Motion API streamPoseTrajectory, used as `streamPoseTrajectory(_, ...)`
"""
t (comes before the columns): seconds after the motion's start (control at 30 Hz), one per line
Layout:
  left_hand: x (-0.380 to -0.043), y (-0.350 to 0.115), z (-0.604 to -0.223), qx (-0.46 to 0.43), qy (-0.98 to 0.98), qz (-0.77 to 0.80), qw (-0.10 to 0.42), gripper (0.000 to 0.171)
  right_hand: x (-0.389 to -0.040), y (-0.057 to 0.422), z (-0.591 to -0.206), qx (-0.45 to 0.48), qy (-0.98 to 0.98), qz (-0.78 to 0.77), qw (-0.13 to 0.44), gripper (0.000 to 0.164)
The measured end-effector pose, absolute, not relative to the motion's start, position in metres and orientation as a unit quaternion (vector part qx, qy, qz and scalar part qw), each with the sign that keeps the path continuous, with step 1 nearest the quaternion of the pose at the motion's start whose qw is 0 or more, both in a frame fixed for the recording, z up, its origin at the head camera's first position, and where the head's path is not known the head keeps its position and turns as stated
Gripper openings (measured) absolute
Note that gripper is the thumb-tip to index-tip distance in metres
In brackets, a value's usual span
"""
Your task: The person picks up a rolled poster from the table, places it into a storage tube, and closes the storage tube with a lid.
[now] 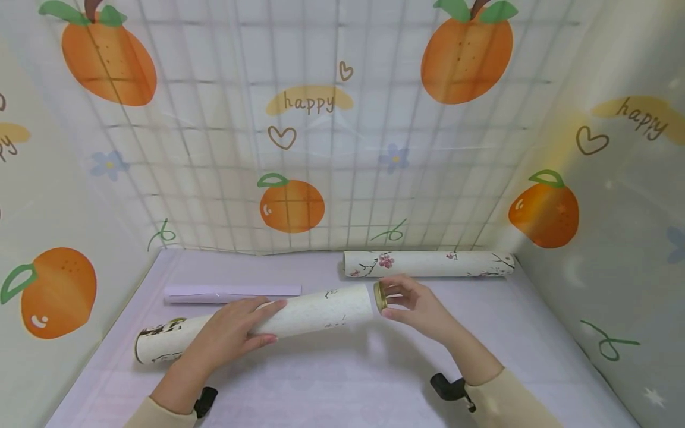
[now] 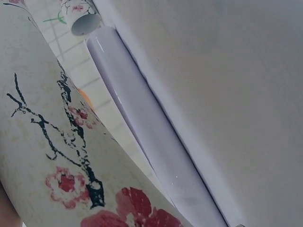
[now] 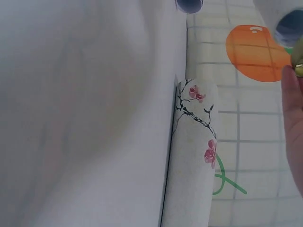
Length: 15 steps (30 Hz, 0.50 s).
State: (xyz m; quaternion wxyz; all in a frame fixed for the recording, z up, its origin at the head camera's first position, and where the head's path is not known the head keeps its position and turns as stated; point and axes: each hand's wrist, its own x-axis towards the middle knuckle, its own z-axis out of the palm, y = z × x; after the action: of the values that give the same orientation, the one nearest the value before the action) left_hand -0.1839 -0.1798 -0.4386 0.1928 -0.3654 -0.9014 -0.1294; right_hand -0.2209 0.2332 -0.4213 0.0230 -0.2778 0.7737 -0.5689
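Note:
A long white roll (image 1: 321, 312) printed with plum branches and blossoms lies slantwise in front of me. My left hand (image 1: 232, 330) grips it round the middle, thumb on the near side and fingers over the top. In the left wrist view the roll's blossom print (image 2: 66, 187) fills the left side. Just beyond its right end, my right hand (image 1: 420, 306) pinches a small gold, round, ring-like piece (image 1: 380, 296) between thumb and fingers. In the right wrist view the roll's open, hollow end (image 3: 289, 28) shows close to the gold piece (image 3: 297, 59).
A plain lavender roll (image 1: 232, 293) lies behind the held roll. Another blossom-printed roll (image 1: 428, 264) rests at the back right, along the table's far edge. A printed curtain (image 1: 342, 137) with oranges hangs over a grid behind the lavender table (image 1: 321, 386).

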Motion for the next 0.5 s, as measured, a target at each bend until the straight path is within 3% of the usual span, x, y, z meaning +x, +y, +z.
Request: streamPoseTrajectory(0.5,-0.185,-0.1789,-0.4411,-0.379,-0.89,-0.134,0.215,0.07,-0.2231,0.2299,-0.4299,-0.257,0.766,-0.585,0.07,0.054)
